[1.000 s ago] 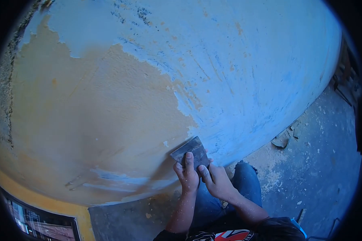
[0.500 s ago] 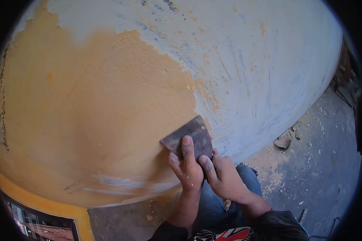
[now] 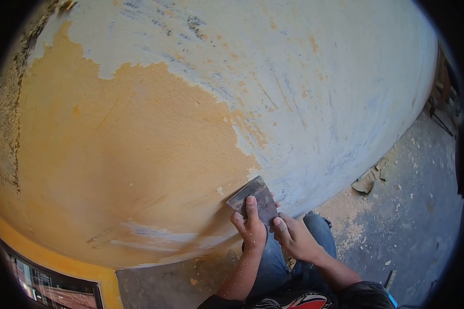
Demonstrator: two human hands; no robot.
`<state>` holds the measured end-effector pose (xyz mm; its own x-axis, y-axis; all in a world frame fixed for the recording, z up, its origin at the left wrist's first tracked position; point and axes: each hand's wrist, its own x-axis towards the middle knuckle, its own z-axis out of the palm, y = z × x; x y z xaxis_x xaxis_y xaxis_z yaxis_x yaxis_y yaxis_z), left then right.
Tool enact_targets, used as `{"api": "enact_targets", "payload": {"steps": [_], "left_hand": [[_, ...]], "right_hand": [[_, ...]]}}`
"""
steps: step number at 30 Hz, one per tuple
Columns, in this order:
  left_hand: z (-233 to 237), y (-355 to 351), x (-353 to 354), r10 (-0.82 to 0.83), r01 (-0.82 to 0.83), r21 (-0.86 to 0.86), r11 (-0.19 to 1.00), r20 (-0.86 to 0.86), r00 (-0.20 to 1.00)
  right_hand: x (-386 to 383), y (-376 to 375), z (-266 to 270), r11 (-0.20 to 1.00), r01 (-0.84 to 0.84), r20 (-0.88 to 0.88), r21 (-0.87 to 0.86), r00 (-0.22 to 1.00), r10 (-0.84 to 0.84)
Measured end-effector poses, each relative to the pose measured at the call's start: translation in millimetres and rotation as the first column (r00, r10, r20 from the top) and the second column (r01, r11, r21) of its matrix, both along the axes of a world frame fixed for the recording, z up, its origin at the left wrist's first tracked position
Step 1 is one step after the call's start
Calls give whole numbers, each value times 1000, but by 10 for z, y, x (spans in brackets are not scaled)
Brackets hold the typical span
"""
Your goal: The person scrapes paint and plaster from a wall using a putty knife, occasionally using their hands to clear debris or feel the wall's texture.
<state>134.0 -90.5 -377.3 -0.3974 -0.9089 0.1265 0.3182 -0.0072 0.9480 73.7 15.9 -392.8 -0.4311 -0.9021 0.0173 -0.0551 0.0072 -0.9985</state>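
Observation:
A wide, dark metal paint scraper (image 3: 263,203) is held in both hands, its blade tilted up to the left at the wall. My left hand (image 3: 252,226) grips its left side, thumb lying along the face of the blade. At the lower right of the scraper my right hand (image 3: 295,238) is closed round it, thumb on top; its handle is hidden. The blade edge meets or nearly meets the yellow-orange paint (image 3: 154,139) near its ragged border with the pale scraped wall (image 3: 319,103). A small whitish chip mark shows beside the blade.
Paint dust and flakes (image 3: 348,216) lie on the grey floor (image 3: 412,226) along the wall's foot. A larger curled piece (image 3: 364,184) rests there too. A dark-framed window (image 3: 51,280) is at lower left. My jeans-clad knee (image 3: 319,232) is close below the hands.
Both hands and the scraper have come down and to the right, nearer my body. A little more pale wall shows along the paint border above the blade. The view has shifted slightly.

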Motion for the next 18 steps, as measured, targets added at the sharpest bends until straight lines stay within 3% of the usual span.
{"api": "enact_targets", "payload": {"steps": [3, 4, 6, 11, 14, 16, 18], "left_hand": [[35, -1, -55, 26, -26, -5, 1000, 4, 1000], [85, 3, -57, 25, -25, -9, 1000, 5, 1000], [232, 12, -41, 2, -3, 10, 1000, 35, 999], [311, -1, -28, 16, -17, 10, 1000, 50, 999], [476, 3, -110, 20, -19, -33, 999, 53, 998], [713, -22, -191, 10, -14, -114, 993, -33, 999], [849, -35, -242, 15, -32, -191, 981, -89, 996]], "right_hand": [[91, -82, 49, 982, 138, -121, -129, 981, -154], [94, -95, 103, 981, 140, -119, -133, 981, -156], [86, -101, 232, 995, 98, -108, 25, 990, -95], [173, -147, 271, 989, 141, -85, -48, 986, -145], [85, -171, 406, 987, 154, -90, -40, 983, -157], [-2, -230, 589, 967, 187, -194, -175, 956, -220], [-57, -241, 703, 965, 172, -261, -199, 940, -221]]}}
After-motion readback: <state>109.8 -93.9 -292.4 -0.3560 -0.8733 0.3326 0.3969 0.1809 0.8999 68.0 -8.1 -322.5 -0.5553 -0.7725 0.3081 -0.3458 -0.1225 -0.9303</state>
